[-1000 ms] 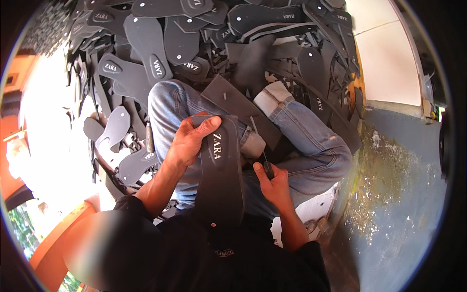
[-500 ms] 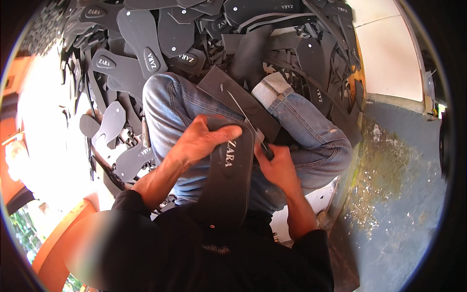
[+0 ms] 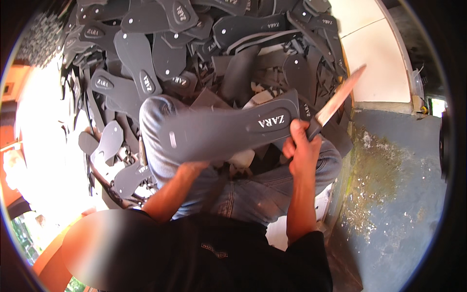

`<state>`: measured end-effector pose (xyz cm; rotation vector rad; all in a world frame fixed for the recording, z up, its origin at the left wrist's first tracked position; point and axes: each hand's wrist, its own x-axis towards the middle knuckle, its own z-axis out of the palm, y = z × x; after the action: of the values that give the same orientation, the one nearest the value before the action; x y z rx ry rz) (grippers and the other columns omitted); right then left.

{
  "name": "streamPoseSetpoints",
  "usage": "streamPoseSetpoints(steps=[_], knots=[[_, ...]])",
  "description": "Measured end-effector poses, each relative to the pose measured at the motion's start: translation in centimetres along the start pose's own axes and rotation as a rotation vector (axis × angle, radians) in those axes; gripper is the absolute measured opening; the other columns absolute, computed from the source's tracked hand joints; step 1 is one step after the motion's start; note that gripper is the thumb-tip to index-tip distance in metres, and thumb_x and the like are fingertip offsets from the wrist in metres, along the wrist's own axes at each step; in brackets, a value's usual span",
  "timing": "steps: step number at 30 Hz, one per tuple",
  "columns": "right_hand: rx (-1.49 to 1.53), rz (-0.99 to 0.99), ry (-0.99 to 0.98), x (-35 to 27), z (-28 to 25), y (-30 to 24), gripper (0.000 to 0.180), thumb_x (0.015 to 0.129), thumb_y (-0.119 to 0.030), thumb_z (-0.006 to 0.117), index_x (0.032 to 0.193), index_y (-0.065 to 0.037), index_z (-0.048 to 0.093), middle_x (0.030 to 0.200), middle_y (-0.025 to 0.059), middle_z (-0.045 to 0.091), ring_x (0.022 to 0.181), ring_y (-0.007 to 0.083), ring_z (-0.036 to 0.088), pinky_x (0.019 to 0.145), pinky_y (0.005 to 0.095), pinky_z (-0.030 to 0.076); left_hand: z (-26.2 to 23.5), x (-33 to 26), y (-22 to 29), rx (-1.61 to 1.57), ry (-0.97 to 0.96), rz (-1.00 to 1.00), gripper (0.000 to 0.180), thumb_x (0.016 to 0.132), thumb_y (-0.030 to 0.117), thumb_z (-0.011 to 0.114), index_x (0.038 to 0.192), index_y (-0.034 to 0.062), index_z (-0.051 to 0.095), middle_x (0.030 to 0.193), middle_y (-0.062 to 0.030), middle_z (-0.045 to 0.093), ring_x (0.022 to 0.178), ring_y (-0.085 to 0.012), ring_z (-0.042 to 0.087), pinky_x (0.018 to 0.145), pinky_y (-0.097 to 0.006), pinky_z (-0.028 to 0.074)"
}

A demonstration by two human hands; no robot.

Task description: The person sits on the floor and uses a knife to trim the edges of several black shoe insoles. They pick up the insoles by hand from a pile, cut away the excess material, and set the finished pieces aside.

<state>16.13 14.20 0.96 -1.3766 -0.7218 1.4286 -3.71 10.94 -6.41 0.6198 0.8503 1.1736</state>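
Observation:
A black sandal sole (image 3: 219,131) with a raised printed heel pad spans across my lap, slightly smeared by motion. My right hand (image 3: 302,146) is closed on the dark handle of a knife (image 3: 340,96), its blade pointing up and to the right. The same hand's thumb and fingers pinch the sole's heel end. At the sole's lower left edge is my left hand (image 3: 192,170), blurred, its fingers hidden by the sole. A dark rectangular sheet (image 3: 210,100) lies beyond the sole, partly covered by it.
A heap of black sandal soles (image 3: 138,58) and cut strips spreads in front of my crossed legs (image 3: 243,194). At the right are a white tiled ledge (image 3: 379,63) and a stained blue-grey floor (image 3: 394,194). An orange wooden piece (image 3: 53,258) stands at the lower left.
The sole has swung from upright to crosswise, its heel end now at my right hand. The knife has moved right and up, away from the sole's edge. My left hand has left the heel pad.

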Motion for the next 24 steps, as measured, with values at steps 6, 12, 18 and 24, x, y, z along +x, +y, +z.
streamPoseSetpoints(steps=[6,12,18,24], knots=[[-0.095,-0.104,0.089,-4.6,2.2,1.8,0.023,0.087,-0.017,0.061,0.07,-0.004,0.053,0.051,-0.0039,0.042,0.042,0.0049,0.036,0.039,0.0232,0.026,6.8,-1.1,-2.7,-0.186,0.159,-0.143,0.033,0.083,0.034,0.063,0.096,0.0049,0.055,0.075,-0.0041,0.059,0.054,-0.0104,0.051,0.044,-0.024,0.04],[-0.698,-0.153,0.127,-7.3,-4.3,4.0,0.037,0.089,-0.027,0.058,0.066,0.0,0.051,0.048,0.006,0.045,0.045,0.0102,0.041,0.042,0.0307,0.033,7.8,-2.5,-2.8,-0.363,0.277,-0.25,0.018,0.085,0.024,0.063,0.088,0.0071,0.057,0.064,-0.002,0.056,0.042,-0.0091,0.045,0.035,-0.022,0.032],[-0.929,-0.004,0.067,-11.1,-6.6,5.9,0.039,0.086,-0.029,0.061,0.062,0.0,0.052,0.047,0.0142,0.045,0.039,0.025,0.044,0.042,0.036,0.034,6.6,-4.0,-2.7,-0.298,0.203,-0.276,0.025,0.087,0.029,0.06,0.095,0.0057,0.055,0.068,-0.0037,0.056,0.045,-0.0095,0.044,0.037,-0.022,0.03],[-1.001,0.056,0.004,-12.0,-6.7,6.3,0.036,0.086,-0.026,0.06,0.063,0.0,0.054,0.048,0.0167,0.047,0.042,0.0315,0.049,0.043,0.0389,0.036,5.6,-4.9,-2.6,-0.304,0.177,-0.296,0.025,0.084,0.026,0.063,0.095,0.0047,0.055,0.068,-0.0034,0.055,0.045,-0.0089,0.044,0.036,-0.021,0.03]])
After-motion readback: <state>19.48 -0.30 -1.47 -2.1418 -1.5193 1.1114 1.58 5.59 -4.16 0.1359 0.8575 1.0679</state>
